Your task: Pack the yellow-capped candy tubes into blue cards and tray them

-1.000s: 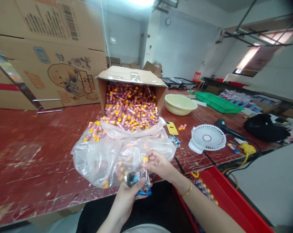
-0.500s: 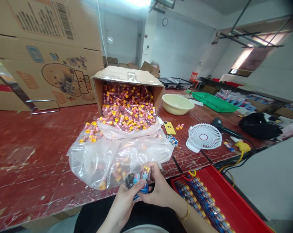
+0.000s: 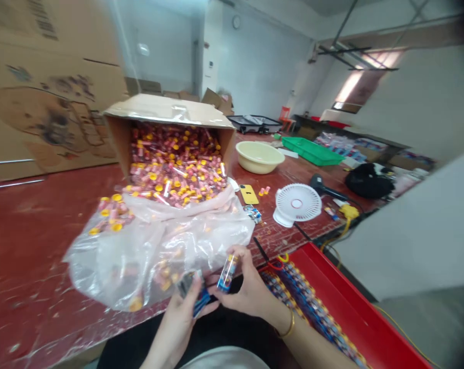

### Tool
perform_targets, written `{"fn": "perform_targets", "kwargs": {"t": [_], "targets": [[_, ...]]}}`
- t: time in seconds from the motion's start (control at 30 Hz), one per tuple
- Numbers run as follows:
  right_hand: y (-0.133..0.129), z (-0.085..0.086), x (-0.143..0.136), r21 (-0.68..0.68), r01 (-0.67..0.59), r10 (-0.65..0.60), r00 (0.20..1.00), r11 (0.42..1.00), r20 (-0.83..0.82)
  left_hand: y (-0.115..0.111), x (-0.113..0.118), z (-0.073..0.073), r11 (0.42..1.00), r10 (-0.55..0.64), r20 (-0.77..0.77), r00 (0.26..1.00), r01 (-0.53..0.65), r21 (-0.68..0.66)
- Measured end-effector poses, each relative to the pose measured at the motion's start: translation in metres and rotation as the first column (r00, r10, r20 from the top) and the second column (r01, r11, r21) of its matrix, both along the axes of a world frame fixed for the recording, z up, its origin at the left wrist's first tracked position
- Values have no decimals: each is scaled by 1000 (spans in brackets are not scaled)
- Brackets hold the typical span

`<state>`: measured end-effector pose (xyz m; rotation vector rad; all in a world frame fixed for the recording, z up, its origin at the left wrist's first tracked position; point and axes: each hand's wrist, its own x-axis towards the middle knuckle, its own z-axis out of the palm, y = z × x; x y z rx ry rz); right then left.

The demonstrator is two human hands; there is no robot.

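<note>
My left hand is closed on a small stack of printed wrappers, dark and blue, pressed under the thumb. Between the thumb and fingers of my right hand is a small clear tube with a yellow cap and a blue printed wrapper around its lower part. The tube is tilted and sits just right of the wrapper stack. Beyond both hands a clear plastic bag spills from a cardboard box on its side. Many pink tubes with yellow caps fill the box.
A red tray holding rows of wrapped tubes is at lower right. On the red table are a white fan, a yellow phone, loose wrappers and a cream basin. A large carton stands at left.
My hands have moved apart slightly, and the tube in my right hand is now separate from the wrapper stack in my left. The view has swung to the right.
</note>
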<state>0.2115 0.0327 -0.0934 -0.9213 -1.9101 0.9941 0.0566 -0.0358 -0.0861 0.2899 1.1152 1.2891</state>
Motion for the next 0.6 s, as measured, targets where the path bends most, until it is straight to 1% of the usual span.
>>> {"fn": "perform_targets", "kwargs": {"t": [0.03, 0.07, 0.1, 0.13, 0.17, 0.2, 0.23, 0.27, 0.3, 0.33, 0.4, 0.43, 0.5, 0.6], "targets": [[8, -7, 20, 34, 88, -88, 996, 996, 25, 1, 0, 0, 999, -17, 29, 999, 18, -31], [17, -17, 46, 56, 206, -210, 974, 977, 83, 2, 0, 0, 998, -39, 47, 998, 41, -45], [25, -29, 77, 71, 342, -349, 923, 937, 162, 4, 0, -2, 997, -64, 47, 997, 66, -43], [30, -42, 111, 83, 486, -490, 831, 870, 264, 5, 0, -3, 995, -89, 28, 996, 90, -41], [32, -57, 145, 85, 642, -614, 673, 762, 413, 7, 0, -6, 993, -114, -1, 994, 114, -39], [31, -72, 179, 81, 726, -663, 570, 683, 486, 9, 1, -8, 990, -133, -36, 991, 131, -41], [27, -88, 209, 74, 781, -684, 491, 620, 540, 10, 3, -11, 989, -146, -72, 987, 142, -48], [22, -103, 234, 65, 821, -684, 426, 567, 592, 12, 4, -13, 988, -152, -105, 983, 147, -56], [15, -118, 254, 51, 846, -675, 385, 531, 629, 13, 6, -14, 987, -152, -130, 980, 145, -65], [9, -132, 268, 39, 864, -659, 353, 502, 664, 14, 7, -15, 987, -149, -147, 978, 138, -77], [-2, -156, 280, 19, 882, -623, 316, 470, 715, 17, 8, -17, 987, -141, -154, 978, 127, -96], [-5, -167, 281, 14, 884, -610, 311, 468, 729, 18, 8, -17, 988, -138, -145, 980, 125, -95], [-6, -184, 276, 11, 875, -593, 318, 483, 740, 19, 7, -18, 987, -145, -109, 983, 137, -81], [-4, -199, 270, 24, 858, -588, 331, 512, 738, 21, 7, -18, 983, -175, -73, 982, 169, -77]]}}
